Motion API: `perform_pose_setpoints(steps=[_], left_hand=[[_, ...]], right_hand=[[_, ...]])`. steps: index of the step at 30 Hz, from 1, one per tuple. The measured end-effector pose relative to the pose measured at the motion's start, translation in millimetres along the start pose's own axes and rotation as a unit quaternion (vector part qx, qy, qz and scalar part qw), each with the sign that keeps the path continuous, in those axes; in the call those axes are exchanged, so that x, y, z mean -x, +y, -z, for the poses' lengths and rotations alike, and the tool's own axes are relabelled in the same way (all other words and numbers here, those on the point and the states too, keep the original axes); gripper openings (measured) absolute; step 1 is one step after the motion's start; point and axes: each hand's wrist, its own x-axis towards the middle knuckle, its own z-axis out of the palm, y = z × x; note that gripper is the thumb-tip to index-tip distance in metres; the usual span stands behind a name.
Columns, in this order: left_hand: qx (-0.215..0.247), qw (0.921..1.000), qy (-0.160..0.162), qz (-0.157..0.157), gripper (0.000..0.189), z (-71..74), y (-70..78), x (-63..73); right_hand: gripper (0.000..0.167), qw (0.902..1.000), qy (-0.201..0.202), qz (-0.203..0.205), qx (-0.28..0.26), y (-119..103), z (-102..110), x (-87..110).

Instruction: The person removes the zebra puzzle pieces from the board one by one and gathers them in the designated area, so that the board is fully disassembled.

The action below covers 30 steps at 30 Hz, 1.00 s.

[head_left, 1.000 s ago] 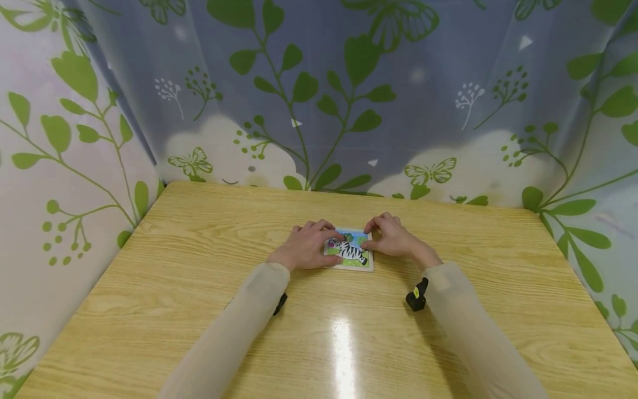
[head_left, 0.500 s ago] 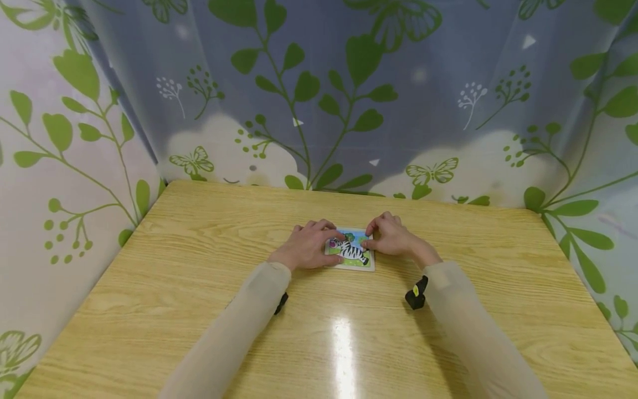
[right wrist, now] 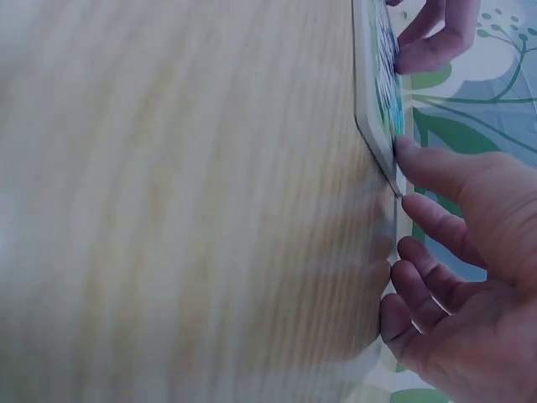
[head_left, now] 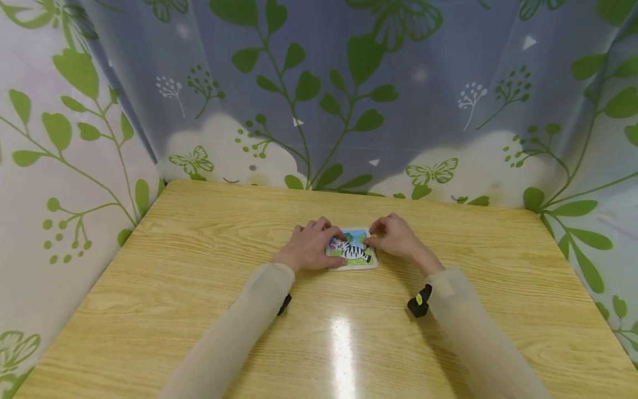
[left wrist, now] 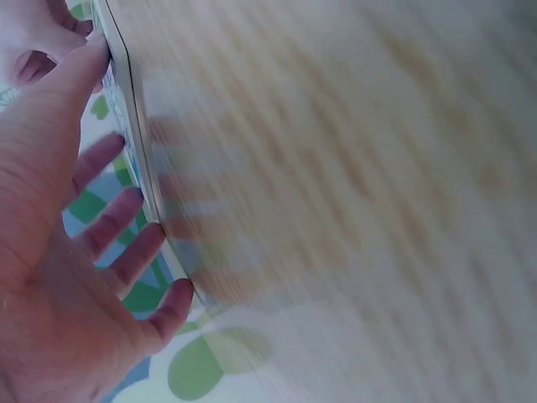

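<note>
A small flat picture board with a zebra (head_left: pixel 353 252) lies on the table, green below and blue above, with a pale rim. My left hand (head_left: pixel 308 246) holds its left side, the thumb on the near left part and the index finger curved over the zebra's head. In the left wrist view, the other fingertips of the left hand (left wrist: pixel 80 252) rest beside the board. My right hand (head_left: pixel 396 238) pinches the right edge between thumb and index finger. The right wrist view shows the thumb of the right hand (right wrist: pixel 487 252) on top and the index fingertip at the board's corner.
The wood-grain table (head_left: pixel 199 310) extends around both hands, with a bright light reflection near its front. A leaf-and-butterfly patterned curtain (head_left: pixel 339 111) stands behind and at both sides. A black wrist device (head_left: pixel 420 302) sits under the right cuff.
The board has shifted slightly right and turned a little, its near right corner moving up. Both hands have moved slightly right with it, still touching it.
</note>
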Motion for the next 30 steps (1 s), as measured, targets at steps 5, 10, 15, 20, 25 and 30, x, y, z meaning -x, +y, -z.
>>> perform_pose_setpoints(steps=[5,10,15,20,25,30], left_hand=[[0.026,0.9994,-0.003,0.022,0.078,-0.7,-2.6,1.0],[0.081,0.9959,-0.037,0.020,0.079,7.5,-7.5,2.2],[0.137,0.9892,-0.052,0.002,0.069,6.7,-9.3,0.5],[0.179,0.9826,-0.050,0.004,0.061,3.3,-11.5,-1.4],[0.182,0.9823,-0.045,0.009,0.058,0.5,-13.2,-0.9],[0.158,0.9864,-0.040,-0.016,0.051,-0.8,-13.8,1.1]], right_hand=[[0.028,0.9996,0.001,-0.003,-0.028,-3.4,-3.7,1.9],[0.025,0.9995,0.004,0.000,-0.031,-8.1,-3.9,0.2],[0.023,0.9995,0.002,-0.003,-0.033,-10.8,-4.9,-2.1],[0.023,0.9995,-0.006,0.001,-0.031,-15.9,-7.5,-5.9],[0.023,0.9995,-0.019,0.001,-0.024,-20.8,-10.1,-9.3],[0.025,0.9995,-0.023,-0.011,-0.020,-24.3,-12.7,-10.9]])
